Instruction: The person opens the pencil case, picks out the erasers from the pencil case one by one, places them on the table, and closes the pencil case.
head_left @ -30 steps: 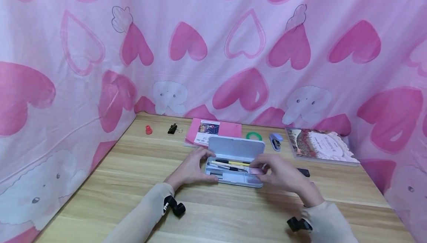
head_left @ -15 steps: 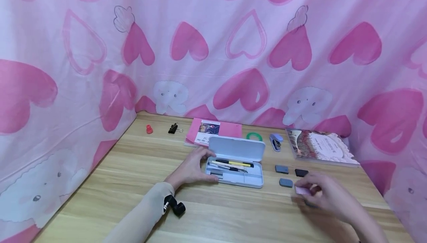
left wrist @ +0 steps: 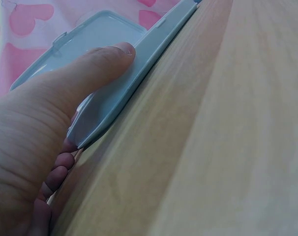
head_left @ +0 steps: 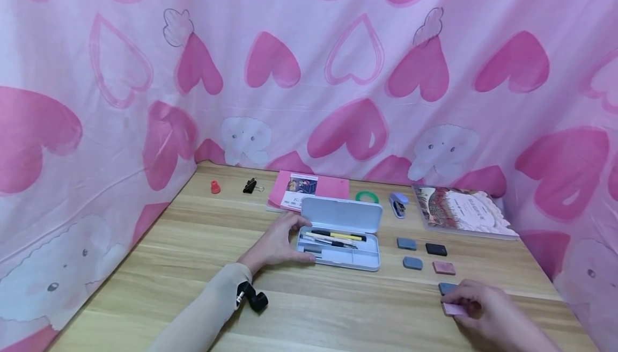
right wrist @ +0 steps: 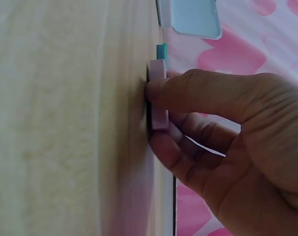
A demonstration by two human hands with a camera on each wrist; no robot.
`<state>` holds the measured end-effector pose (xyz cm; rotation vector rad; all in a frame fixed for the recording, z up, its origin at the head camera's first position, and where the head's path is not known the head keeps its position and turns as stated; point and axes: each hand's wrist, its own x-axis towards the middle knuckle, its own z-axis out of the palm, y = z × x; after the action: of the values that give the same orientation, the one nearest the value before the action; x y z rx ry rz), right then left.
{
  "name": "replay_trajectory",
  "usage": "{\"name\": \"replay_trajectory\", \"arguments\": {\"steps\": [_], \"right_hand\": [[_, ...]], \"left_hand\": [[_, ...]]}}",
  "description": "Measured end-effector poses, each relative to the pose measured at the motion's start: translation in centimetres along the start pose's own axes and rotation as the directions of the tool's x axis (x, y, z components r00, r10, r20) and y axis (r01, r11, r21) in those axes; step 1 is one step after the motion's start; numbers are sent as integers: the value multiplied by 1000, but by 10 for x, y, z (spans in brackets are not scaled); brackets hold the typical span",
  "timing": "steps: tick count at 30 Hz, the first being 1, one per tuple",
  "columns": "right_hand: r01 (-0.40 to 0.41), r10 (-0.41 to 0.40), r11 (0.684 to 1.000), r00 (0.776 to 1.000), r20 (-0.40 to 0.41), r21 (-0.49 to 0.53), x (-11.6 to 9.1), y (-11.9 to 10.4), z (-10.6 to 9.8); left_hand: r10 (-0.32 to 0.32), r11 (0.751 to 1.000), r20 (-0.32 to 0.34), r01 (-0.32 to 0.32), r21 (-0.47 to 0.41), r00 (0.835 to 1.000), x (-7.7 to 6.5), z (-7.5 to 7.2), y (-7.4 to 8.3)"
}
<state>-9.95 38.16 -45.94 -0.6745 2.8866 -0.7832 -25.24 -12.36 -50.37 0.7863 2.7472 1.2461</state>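
Observation:
A pale blue pencil case stands on the table with its lid raised, and pens lie in its back compartment. My left hand holds its left end, the thumb along the front wall and the fingers round the back corner. In the left wrist view the thumb lies over the front edge. My right hand pinches a pale pink eraser by its ends, close over the table at the front right. Just behind that eraser lies a blue one, partly covered by the fingers.
Two grey-blue erasers, a black one and a darker pink one lie right of the case. Behind stand a stapler, green tape, pink booklet, binder clip, red piece and a book.
My right hand has carried the pale pink eraser out of the case's right end, rightward and toward me, uncovering the erasers on the table. My left hand has stayed on the case.

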Motion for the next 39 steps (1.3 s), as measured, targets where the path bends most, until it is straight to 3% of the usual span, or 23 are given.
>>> {"name": "replay_trajectory", "arguments": {"steps": [5, 7, 10, 13, 17, 23, 29, 39], "right_hand": [[-102, 99, 994, 992, 78, 35, 4, -7, -7], [-104, 100, 993, 993, 64, 54, 8, -13, -12], [32, -27, 997, 997, -70, 75, 21, -25, -16], [154, -139, 986, 969, -203, 61, 41, -42, -19], [195, -170, 978, 952, -254, 75, 74, -69, -24], [223, -192, 965, 959, -206, 140, 128, -98, -19], [254, -228, 947, 963, -142, 198, 175, -127, 2], [260, -266, 929, 964, -16, 264, 219, -157, 53]], "left_hand": [[-5, 1000, -2, 5, -2, 1000, 0, 1, 0], [-10, 1000, -1, 10, -5, 1000, 0, 1, 0], [-8, 1000, -6, 8, -2, 1000, 0, 1, -1], [-2, 1000, -13, 2, 0, 1000, 0, 1, -2], [10, 1000, -11, -10, 2, 1000, 0, 2, -2], [7, 1000, -5, -7, -7, 1000, 0, 2, 0], [-12, 1000, 0, 12, -4, 1000, 0, 1, 1], [22, 1000, 3, -22, 11, 1000, 0, -1, 2]]}}
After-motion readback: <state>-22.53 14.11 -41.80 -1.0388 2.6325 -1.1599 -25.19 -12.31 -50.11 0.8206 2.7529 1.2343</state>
